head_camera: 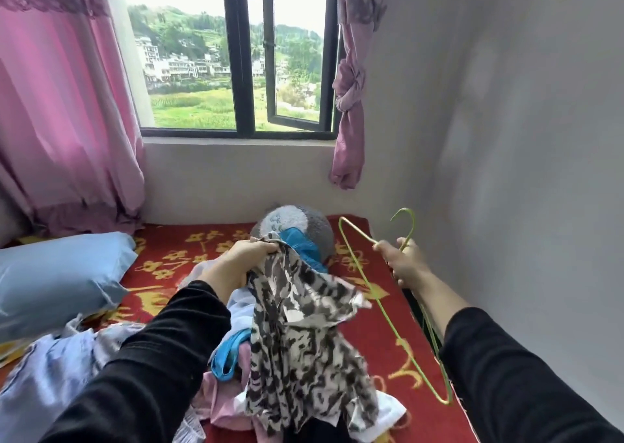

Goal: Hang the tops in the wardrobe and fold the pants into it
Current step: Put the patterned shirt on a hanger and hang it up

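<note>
A black-and-white patterned top hangs above the clothes pile on the red bed, pinched at its upper edge by the left hand. The right hand grips a green wire hanger.

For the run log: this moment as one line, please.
left hand: grips black-and-white patterned top above clothes pile | right hand: holds green wire hanger | top not on hanger yet
</note>
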Motion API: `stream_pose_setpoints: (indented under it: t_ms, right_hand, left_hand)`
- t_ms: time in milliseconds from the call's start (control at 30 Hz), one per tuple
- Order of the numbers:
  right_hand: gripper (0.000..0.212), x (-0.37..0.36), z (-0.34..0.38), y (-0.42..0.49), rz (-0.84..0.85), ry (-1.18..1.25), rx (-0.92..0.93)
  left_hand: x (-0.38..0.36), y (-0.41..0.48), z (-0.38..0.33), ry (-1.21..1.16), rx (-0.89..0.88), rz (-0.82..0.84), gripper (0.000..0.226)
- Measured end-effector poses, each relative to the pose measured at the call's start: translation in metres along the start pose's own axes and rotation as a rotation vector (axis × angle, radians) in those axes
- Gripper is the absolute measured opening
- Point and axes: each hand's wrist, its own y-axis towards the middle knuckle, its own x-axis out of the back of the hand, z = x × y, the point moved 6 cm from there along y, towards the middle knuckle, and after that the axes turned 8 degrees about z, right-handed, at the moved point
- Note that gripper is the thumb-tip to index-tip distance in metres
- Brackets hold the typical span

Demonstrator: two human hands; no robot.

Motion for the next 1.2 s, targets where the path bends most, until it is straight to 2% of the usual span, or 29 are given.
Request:
stream_pose_setpoints:
  t_ms: [100,200,367,433,600,700,800,900,933,1000,1033,1100,1200]
  right_hand:
    - [0.024,0.01,0.01,-0.006,-0.063,0.165,0.079]
    - [0.016,0.009,0.015,-0.016,0.079,0.303,0.114]
    - [0.016,0.001,-0.01,-0.03,0.339,0.146,-0.022]
    - [0.014,-0.006,-0.021,-0.034,0.39,0.08,-0.07]
    - [0.011,-0.043,-0.012,-0.041,0.442,0.111,-0.007]
    - [0.015,-0.071,-0.001,-0.045,0.47,0.092,0.035]
    - [0.016,-0.093,0.006,-0.046,0.477,0.044,0.057]
    - [0.017,-0.099,0.013,-0.046,0.456,0.056,0.075]
    - [0.017,-0.1,0.014,-0.046,0.455,0.052,0.086]
    - [0.013,-0.102,0.016,-0.048,0.477,0.056,0.099]
    - [0.011,-0.103,0.017,-0.048,0.493,0.07,0.098]
    - [0.011,-0.107,0.019,-0.05,0.517,0.107,0.084]
    - [0.012,-0.115,0.023,-0.06,0.611,0.181,0.054]
  left_hand:
    - [-0.008,0.0,0.006,-0.006,-0.015,-0.031,0.019]
    - [-0.009,0.002,0.009,0.04,-0.085,-0.113,0.01]
    - [0.012,-0.012,-0.001,0.388,-0.202,-0.381,0.036]
    - [0.016,-0.02,-0.007,0.474,-0.266,-0.406,0.038]
    - [-0.001,-0.033,-0.015,0.569,-0.344,-0.291,0.041]
    - [-0.019,-0.042,-0.02,0.571,-0.438,-0.192,0.033]
    - [-0.039,-0.057,-0.026,0.542,-0.509,0.021,0.014]
    - [-0.046,-0.06,-0.014,0.73,-0.387,0.25,0.015]
    - [-0.043,-0.059,-0.01,0.74,-0.385,0.265,0.015]
    - [-0.032,-0.057,-0.012,0.738,-0.443,0.135,0.019]
    - [-0.027,-0.055,-0.013,0.821,-0.476,0.04,0.027]
    - [-0.029,-0.054,-0.012,1.043,-0.483,-0.011,0.044]
    - [-0.031,-0.046,-0.004,1.182,-0.449,-0.03,0.033]
